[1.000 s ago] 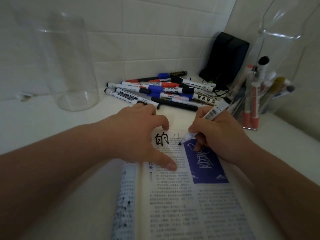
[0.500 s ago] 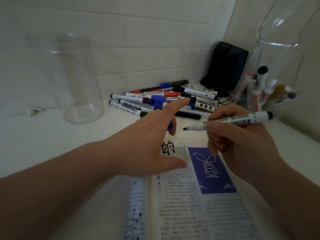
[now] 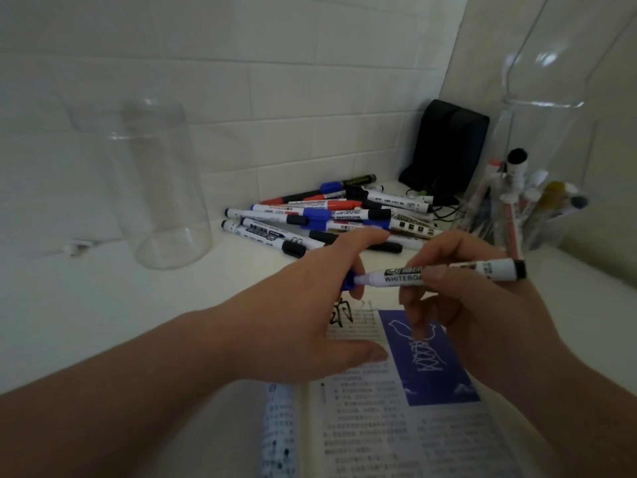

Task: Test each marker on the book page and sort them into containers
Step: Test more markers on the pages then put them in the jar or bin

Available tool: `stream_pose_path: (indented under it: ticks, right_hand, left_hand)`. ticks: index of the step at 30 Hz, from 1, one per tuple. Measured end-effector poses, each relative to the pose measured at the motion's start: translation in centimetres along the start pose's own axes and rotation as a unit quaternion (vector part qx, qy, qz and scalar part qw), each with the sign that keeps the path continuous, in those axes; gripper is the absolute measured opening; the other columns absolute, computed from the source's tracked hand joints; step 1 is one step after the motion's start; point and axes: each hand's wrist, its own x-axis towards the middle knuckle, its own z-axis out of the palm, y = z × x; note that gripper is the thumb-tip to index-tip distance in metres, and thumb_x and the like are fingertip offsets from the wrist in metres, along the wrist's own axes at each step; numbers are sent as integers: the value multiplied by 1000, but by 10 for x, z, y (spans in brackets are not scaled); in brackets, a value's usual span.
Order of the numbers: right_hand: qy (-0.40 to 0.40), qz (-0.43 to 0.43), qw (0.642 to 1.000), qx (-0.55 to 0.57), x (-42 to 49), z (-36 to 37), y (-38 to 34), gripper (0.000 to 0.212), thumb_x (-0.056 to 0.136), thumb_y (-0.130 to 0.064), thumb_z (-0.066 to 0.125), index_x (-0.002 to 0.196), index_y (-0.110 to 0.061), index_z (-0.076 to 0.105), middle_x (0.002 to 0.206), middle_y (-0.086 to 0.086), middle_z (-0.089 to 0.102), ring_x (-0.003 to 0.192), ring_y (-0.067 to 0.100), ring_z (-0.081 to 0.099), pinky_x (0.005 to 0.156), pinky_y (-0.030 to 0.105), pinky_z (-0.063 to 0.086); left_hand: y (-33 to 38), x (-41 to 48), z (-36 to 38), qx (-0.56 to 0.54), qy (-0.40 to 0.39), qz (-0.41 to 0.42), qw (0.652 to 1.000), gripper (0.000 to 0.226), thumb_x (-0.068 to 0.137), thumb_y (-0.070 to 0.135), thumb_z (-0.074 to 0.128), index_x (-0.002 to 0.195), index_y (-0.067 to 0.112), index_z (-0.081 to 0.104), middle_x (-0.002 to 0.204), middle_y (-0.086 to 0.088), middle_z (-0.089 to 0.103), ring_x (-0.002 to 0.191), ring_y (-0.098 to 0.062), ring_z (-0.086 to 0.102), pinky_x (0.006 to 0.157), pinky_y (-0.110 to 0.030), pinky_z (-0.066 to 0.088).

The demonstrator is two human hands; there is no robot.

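So, capping step, I reckon. Right hand (image 3: 465, 305) pinches whiteboard marker (image 3: 448, 270) level above book (image 3: 379, 426), nib aimed at blue cap (image 3: 347, 282) that left hand (image 3: 310, 305) grips in curled fingers (index and thumb stick out). My worry: nib misses cap mouth, inks fingers or page. Cap not clicked home = marker dries out in stocked jar (image 3: 551, 139). Empty jar (image 3: 162, 188) sits well apart on left.

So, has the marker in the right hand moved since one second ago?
Yes. The marker, then tip-down on the book page beside the blue picture, is now lifted off it, held level, tip at the blue cap in the left hand.
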Motion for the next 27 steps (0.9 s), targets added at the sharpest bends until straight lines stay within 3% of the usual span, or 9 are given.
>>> stream_pose_path:
  ticks: [4, 6, 9, 11, 17, 20, 23, 25, 27]
  right_hand:
    - [-3, -15, 998, -57, -3, 2, -4, 14, 84, -12, 74, 76, -7, 64, 68, 19, 70, 52, 31, 62, 46, 31, 52]
    - [-5, -21, 997, -79, -5, 2, -7, 12, 77, -21, 76, 75, -10, 70, 68, 17, 70, 52, 28, 63, 47, 30, 53]
    - [-5, 5, 997, -70, -4, -4, -6, 25, 67, -37, 84, 84, -19, 79, 66, 13, 68, 51, 23, 59, 47, 28, 51]
    - [-7, 26, 998, -57, -3, -8, -3, 42, 59, -47, 89, 91, -21, 80, 66, 11, 68, 52, 21, 59, 49, 28, 51]
    - [-24, 58, 998, -32, -4, -9, -8, 56, 48, -50, 94, 92, -18, 81, 69, 16, 70, 55, 24, 60, 50, 28, 51]
    - [-33, 67, 997, -35, -7, -7, -10, 55, 45, -48, 95, 91, -21, 82, 75, 17, 73, 56, 25, 64, 52, 28, 54]
    - [-50, 59, 996, -51, -13, 3, -16, 32, 58, -30, 90, 89, -24, 82, 78, 15, 76, 57, 32, 64, 52, 29, 55]
    - [-20, 21, 990, -140, -17, 9, -20, 25, 63, -30, 82, 87, -40, 81, 76, 1, 77, 58, 23, 68, 53, 23, 55]
    - [3, -61, 952, -300, -20, 11, -22, 28, 68, -42, 78, 93, -54, 73, 80, -29, 73, 68, 1, 70, 58, 8, 51]
  left_hand:
    - [0, 0, 3, -19, 17, 16, 1000, 72, 90, 35, 68, 137, 53, 16, 111, 23, 47, 100, -6, 59, 78, -26, 55]
    - [-4, 2, 3, -78, 52, 5, 996, 58, 90, 23, 67, 130, 46, 30, 110, 20, 51, 95, -11, 62, 76, -30, 57]
    - [-9, 6, -4, -220, 122, -57, 966, 39, 79, 14, 81, 105, 32, 59, 101, 10, 68, 95, -16, 69, 82, -43, 60]
    - [-8, 7, -8, -256, 147, -92, 951, 31, 62, 23, 86, 86, 28, 67, 97, 10, 73, 92, -12, 72, 85, -38, 60]
    - [1, 5, -9, -282, 129, -84, 947, 25, 57, 30, 84, 79, 22, 75, 73, -11, 75, 60, -30, 72, 60, -34, 60]
    - [8, 4, -8, -266, 135, -78, 951, 29, 73, 40, 69, 77, 12, 73, 56, -4, 68, 44, -17, 63, 46, -24, 51]
    - [17, 2, -3, -197, 168, -59, 964, 45, 88, 50, 44, 74, 13, 67, 47, 13, 53, 42, 0, 49, 45, -9, 35]
    - [18, 3, -1, -224, 191, -80, 952, 49, 88, 54, 38, 70, 15, 61, 46, 11, 47, 42, -2, 41, 45, -11, 33]
    - [18, 4, 0, -260, 212, -103, 936, 51, 85, 57, 37, 66, 15, 58, 44, 9, 43, 41, -5, 37, 45, -16, 32]
